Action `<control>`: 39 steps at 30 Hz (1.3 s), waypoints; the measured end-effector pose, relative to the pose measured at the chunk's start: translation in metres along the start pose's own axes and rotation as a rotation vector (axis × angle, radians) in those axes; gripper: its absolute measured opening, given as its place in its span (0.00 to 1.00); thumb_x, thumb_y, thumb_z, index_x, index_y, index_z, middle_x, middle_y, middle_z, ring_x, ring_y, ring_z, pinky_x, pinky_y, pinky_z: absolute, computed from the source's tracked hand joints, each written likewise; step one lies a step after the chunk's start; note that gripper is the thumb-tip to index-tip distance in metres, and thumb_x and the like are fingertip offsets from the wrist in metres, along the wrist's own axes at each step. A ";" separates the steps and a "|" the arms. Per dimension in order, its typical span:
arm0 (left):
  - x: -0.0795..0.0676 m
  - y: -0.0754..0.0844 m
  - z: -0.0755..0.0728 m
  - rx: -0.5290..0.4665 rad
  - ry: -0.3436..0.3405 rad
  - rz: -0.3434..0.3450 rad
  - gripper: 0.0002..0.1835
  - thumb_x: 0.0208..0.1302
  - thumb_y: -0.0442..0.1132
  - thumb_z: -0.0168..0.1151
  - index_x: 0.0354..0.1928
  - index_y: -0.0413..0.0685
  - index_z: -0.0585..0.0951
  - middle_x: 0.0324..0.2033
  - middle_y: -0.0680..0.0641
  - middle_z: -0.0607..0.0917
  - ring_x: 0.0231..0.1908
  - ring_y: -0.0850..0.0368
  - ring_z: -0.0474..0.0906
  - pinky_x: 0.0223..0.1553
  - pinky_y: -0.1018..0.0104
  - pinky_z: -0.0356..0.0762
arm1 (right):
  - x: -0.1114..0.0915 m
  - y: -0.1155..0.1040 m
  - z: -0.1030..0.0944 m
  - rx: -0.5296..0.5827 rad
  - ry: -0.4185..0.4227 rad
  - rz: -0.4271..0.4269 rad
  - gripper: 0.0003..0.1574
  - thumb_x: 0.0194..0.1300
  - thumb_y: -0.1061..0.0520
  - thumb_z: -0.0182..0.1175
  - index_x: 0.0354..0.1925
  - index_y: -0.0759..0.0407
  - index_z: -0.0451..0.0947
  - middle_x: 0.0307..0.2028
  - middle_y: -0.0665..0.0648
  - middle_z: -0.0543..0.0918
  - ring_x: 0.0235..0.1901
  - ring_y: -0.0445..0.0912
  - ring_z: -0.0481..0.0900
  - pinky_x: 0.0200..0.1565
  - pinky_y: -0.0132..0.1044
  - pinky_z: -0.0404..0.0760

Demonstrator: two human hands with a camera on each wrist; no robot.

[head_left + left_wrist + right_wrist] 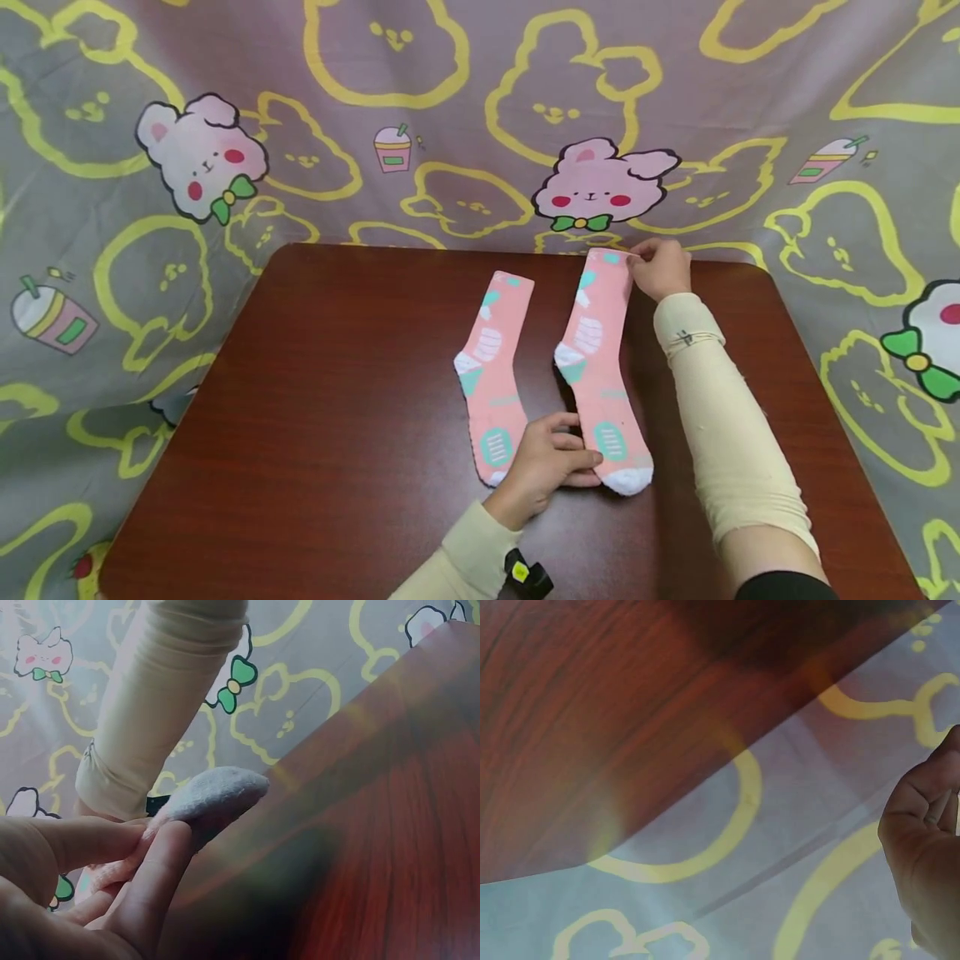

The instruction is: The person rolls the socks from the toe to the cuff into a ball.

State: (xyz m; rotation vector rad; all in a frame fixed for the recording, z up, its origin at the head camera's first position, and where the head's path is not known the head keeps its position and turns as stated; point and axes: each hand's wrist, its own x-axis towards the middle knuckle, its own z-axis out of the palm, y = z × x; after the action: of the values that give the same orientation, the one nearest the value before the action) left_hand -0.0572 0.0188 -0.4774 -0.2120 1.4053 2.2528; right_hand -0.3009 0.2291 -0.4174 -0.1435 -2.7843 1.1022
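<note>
Two pink socks with white heels and toes and green patches are in the head view. The right-hand sock [606, 358] has its cuff at the table's far edge and its toe toward me. My right hand [663, 268] pinches the corner of that cuff. Near the toe, my left hand [546, 462] pinches the sock's edge between thumb and fingers. The left wrist view shows the white toe [217, 791] just past my left fingertips. To the left, the other sock [498, 350] lies flat, its toe partly behind my left hand. In the right wrist view, my right hand [926, 840] shows without the sock.
A dark reddish-brown table [322, 400] carries both socks. Behind it and at both sides hangs a grey-pink curtain [465, 83] with yellow outlines and rabbit faces. A black strap device [527, 573] sits at my left wrist.
</note>
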 end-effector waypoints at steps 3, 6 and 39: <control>-0.005 0.003 -0.009 -0.003 -0.012 0.006 0.29 0.52 0.15 0.66 0.58 0.34 0.75 0.27 0.41 0.83 0.24 0.51 0.84 0.29 0.53 0.85 | -0.001 -0.009 0.002 -0.001 -0.023 -0.010 0.15 0.70 0.58 0.58 0.45 0.68 0.83 0.41 0.68 0.82 0.58 0.66 0.62 0.60 0.58 0.60; -0.010 0.004 -0.020 -0.006 -0.026 0.014 0.29 0.52 0.15 0.66 0.58 0.33 0.75 0.27 0.41 0.82 0.25 0.50 0.84 0.30 0.53 0.85 | -0.002 -0.017 0.007 0.002 -0.049 -0.012 0.14 0.70 0.58 0.58 0.45 0.68 0.83 0.42 0.68 0.81 0.58 0.66 0.62 0.57 0.59 0.64; -0.060 0.035 -0.118 0.107 0.128 0.088 0.32 0.52 0.15 0.66 0.62 0.28 0.71 0.30 0.42 0.82 0.23 0.55 0.82 0.27 0.60 0.85 | -0.010 -0.085 0.103 0.209 -0.118 -0.047 0.11 0.71 0.58 0.60 0.44 0.63 0.84 0.34 0.61 0.84 0.52 0.55 0.70 0.41 0.42 0.75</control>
State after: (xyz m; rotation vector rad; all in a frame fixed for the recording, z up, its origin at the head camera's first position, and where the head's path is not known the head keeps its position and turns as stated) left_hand -0.0344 -0.1163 -0.4813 -0.2679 1.6264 2.2609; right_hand -0.3111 0.0970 -0.4340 0.0100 -2.7325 1.4234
